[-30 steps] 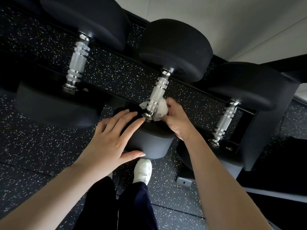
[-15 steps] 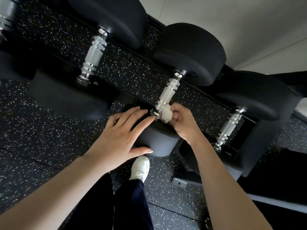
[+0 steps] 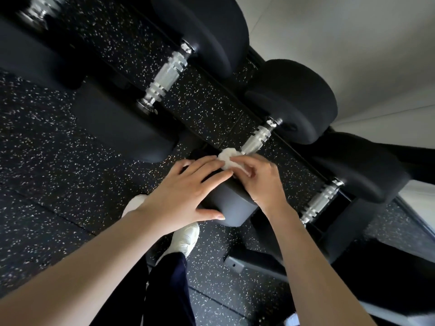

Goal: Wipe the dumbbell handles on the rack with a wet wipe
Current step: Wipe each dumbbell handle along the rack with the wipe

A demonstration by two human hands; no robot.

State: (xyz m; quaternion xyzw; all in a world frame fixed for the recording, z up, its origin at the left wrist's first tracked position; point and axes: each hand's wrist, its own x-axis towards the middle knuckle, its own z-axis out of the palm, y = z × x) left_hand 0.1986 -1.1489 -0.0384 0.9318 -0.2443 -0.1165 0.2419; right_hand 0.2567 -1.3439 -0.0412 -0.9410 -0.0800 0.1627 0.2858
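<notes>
Head cam: R hand (image 3: 261,182) pinches wipe (image 3: 227,158) on handle (image 3: 257,140), L hand (image 3: 181,196) flat on end-weight (image 3: 229,207), neighbour dumbbells (image 3: 168,74) flanking.

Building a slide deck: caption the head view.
Right hand presses wipe on dumbbell handle; left hand rests on its weight.

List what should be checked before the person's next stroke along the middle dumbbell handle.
1. Grip: the right hand pinches the wet wipe: ok.
2. Contact: the wet wipe touches the near end of the middle handle: ok.
3. Steadying: the left hand rests flat on that dumbbell's near head: ok.
4. Path: the farther part of the middle handle is bare: ok.
5. Dampness of the wet wipe: cannot tell.
</notes>
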